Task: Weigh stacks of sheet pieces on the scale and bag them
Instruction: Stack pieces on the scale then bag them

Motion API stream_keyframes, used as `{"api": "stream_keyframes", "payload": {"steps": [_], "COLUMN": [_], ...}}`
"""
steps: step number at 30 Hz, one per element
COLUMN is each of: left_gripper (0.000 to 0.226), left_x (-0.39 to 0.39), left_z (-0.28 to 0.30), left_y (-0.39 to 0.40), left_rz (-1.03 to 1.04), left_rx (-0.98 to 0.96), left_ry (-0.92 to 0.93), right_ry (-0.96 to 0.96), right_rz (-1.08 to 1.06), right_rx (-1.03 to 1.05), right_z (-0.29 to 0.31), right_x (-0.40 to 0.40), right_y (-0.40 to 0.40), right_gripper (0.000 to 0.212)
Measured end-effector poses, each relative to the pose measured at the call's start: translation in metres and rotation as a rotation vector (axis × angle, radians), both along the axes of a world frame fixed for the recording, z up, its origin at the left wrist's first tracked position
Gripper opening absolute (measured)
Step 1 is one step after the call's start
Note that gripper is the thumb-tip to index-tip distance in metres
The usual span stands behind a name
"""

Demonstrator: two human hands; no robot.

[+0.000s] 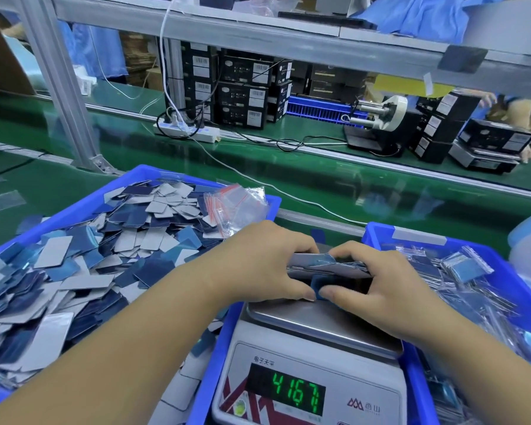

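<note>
A white digital scale (pixel 313 378) with a steel pan (pixel 319 320) stands in front of me, its green display lit. On the pan lies a stack of grey and blue sheet pieces (pixel 328 266). My left hand (pixel 264 262) grips the stack's left end and my right hand (pixel 377 280) grips its right end, thumbs meeting at the front. A blue bin (pixel 144 176) on the left is heaped with loose sheet pieces (pixel 83 262). Empty clear zip bags (pixel 236 207) lie at that bin's right corner.
A second blue bin (pixel 417 237) on the right holds several filled bags (pixel 469 271). Beyond runs a green conveyor belt (pixel 319 179) with a power strip (pixel 186 130), cables, black boxes (pixel 242 96) and a label dispenser (pixel 377 118). An aluminium frame post (pixel 62 87) rises at left.
</note>
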State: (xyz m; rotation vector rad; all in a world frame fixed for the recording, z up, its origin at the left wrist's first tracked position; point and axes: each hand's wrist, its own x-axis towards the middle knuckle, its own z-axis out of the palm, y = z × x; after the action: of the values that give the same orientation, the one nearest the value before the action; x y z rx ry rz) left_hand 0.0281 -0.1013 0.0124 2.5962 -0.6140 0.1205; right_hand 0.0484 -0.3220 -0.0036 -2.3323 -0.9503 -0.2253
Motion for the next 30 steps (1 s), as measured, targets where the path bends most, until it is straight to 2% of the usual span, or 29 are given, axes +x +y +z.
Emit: {"api": "stream_keyframes", "payload": {"steps": [3,8,15,19,23,30], "left_gripper": [0.04,0.048,0.056,0.056,0.054,0.041], "left_x": [-0.0011,-0.0034,-0.0082,-0.0081,-0.0065,-0.0016], "left_z": [0.0005,-0.001,0.0026,0.005,0.0036,-0.0021], "left_y": [-0.001,-0.0031,-0.0031,-0.0019,0.0004,-0.001], "left_rz": [0.001,0.016,-0.033,-0.033,-0.038,0.0], "left_rx": [0.031,0.08,0.078,0.088,0.096,0.029], "left_ry": [-0.058,-0.114,0.03,0.051,0.014,-0.059], "right_ry": [0.031,0.004,-0.035,-0.029,-0.025,0.093], "right_rz": [0.015,0.018,0.038,0.035,0.042,0.021], "right_rx": [-0.034,-0.052,-0.065,-0.072,-0.045,0.065], "right_z": [0.0029,0.0039,0.0021,0.0015,0.002,0.0036], "right_x": [-0.0005,-0.0028,-0.0037,-0.0006,0.0019,0.005], "right_y": [-0.0015,-0.0017,-0.0021,-0.0028,-0.0033,-0.0033], "right_gripper": [0.036,0.041,0.04,0.041,0.034,0.014]}}
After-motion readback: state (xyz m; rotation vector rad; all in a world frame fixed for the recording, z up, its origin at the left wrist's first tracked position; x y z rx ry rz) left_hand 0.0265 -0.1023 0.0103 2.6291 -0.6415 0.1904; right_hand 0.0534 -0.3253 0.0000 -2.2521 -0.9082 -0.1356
